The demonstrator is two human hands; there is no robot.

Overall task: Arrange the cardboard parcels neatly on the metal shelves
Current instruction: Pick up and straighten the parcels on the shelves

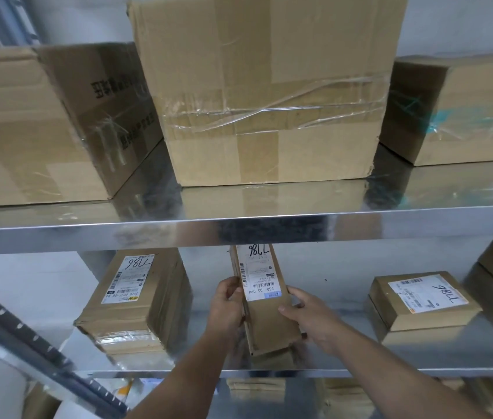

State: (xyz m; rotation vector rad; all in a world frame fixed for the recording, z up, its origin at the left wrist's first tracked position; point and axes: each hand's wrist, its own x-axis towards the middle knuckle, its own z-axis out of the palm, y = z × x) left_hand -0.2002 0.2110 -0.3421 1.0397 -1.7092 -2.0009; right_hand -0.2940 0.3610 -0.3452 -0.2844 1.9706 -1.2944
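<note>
Left hand [226, 309], right hand [314, 323] around parcel [267, 323]

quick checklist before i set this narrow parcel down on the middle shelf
1. Grip: left hand and right hand hold the sides of the narrow parcel: ok.
2. Gap to the left parcel, bare metal shows between: ok.
3. Gap to the right parcel: ok.
4. Label faces up and is readable: ok.
5. Bottom resting on the middle shelf: cannot tell.
6. Space behind the far end, hidden by the upper shelf: cannot tell.
</note>
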